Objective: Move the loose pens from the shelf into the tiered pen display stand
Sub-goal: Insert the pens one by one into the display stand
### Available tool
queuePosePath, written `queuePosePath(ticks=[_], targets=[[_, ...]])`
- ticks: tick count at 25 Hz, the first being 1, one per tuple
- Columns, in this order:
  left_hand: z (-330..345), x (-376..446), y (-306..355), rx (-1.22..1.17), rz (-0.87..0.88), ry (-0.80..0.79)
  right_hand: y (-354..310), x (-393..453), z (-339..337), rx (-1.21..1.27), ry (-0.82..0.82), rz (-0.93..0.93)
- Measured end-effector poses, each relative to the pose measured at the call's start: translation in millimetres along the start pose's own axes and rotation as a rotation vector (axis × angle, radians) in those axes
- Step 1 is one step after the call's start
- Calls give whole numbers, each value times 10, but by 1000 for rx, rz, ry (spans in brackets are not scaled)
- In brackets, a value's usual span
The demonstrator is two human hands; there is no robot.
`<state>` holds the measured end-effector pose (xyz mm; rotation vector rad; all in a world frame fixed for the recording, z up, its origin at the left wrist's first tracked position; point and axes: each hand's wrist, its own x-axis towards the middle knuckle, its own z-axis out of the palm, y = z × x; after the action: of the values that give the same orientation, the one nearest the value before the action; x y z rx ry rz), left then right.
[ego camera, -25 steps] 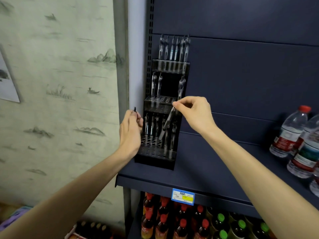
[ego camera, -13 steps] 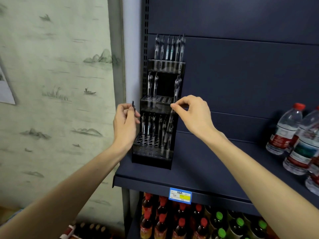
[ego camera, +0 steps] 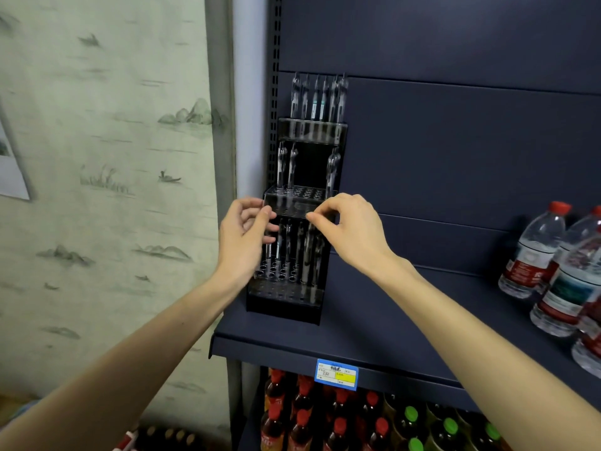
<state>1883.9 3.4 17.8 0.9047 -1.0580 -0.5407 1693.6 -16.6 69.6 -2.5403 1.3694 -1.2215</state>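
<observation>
Wallpaper (ego camera: 107, 164) with a pale landscape print is filling the left side, and next to it the dark blue shelf unit is beginning. I am holding my left hand (ego camera: 242, 237) at the left edge of the tiered pen display stand (ego camera: 302, 203), beside its lowest tier, with the fingers loosely curled. The fingertips are coming together near the tops of the pens (ego camera: 286, 252) standing there; I cannot tell whether they are pinching a pen, because this part is blurred. I am keeping this hand close, I think, so it can steady the stand or guide a pen into its hole.

In the stand, the top tier is carrying a full row of pens, the middle tier only a few at its two ends, and the lowest tier several.

My right hand (ego camera: 349, 231) is reaching in front of the middle tier. Thumb and forefinger are pinching the top of one pen (ego camera: 309, 255), the other fingers are curled under. I am gripping it high so the tip can go straight down into the lowest tier.

Further right, on the shelf (ego camera: 374, 320), water bottles (ego camera: 533, 252) are standing well apart from the stand. No loose pen is showing on the shelf.
</observation>
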Motion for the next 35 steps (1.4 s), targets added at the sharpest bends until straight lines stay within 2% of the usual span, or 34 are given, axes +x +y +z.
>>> queuePosePath(ticks=[3,7,9,12,16,24,29,32,35], targets=[[-19,-43,10,-1,-40,12,-33,26,2,-1,-11,16],[-128,-63,-29,35,-32,69,-25,10,71,-85,-167,46],[-189,-62,-61,66,-34,81,-10,-25,109,-114,-184,51],[-285,-29,-84,142,-15,94,-45,-5,104,-49,-120,43],[-307,-69,-71,86,-49,75,-193,54,132,242,-10,53],[-238,-114,-8,-13,-64,66,-386,203,428,435,-119,42],[-207,-154,-59,37,-73,15,-348,265,404,374,-7,87],[-233,-136,-107,9,-159,70,-256,362,250,281,107,150],[-299,-110,-171,44,-213,99,-168,357,207,203,140,173]])
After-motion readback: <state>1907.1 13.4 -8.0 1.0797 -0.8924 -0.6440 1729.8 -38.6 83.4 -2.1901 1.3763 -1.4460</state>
